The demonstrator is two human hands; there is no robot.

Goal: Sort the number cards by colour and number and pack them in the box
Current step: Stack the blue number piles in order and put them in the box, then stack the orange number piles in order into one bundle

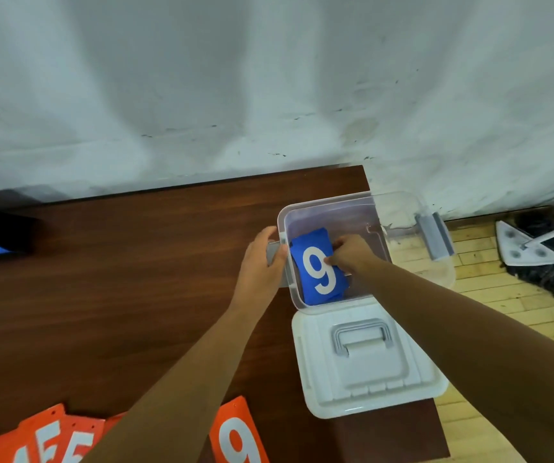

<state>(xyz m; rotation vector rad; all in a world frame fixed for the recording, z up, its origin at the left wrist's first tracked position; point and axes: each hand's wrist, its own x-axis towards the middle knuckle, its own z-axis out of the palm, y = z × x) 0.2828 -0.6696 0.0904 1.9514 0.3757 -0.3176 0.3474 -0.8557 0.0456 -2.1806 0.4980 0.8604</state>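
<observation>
The right hand [349, 253], fingers curled, pinches the blue 9 card [315, 272] inside the clear box [319, 204] on the worktop [135, 279]; the left hand [262, 262] grips the box's left rim; orange cards [235, 436] lie nearer

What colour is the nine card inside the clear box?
The nine card is blue with a white numeral; head view.

Left hand [262, 264] gripping the box [329, 220] side, right hand [349, 253] pinching the blue card [317, 270] (fingers curled), both bare forearms stretched forward.
</observation>
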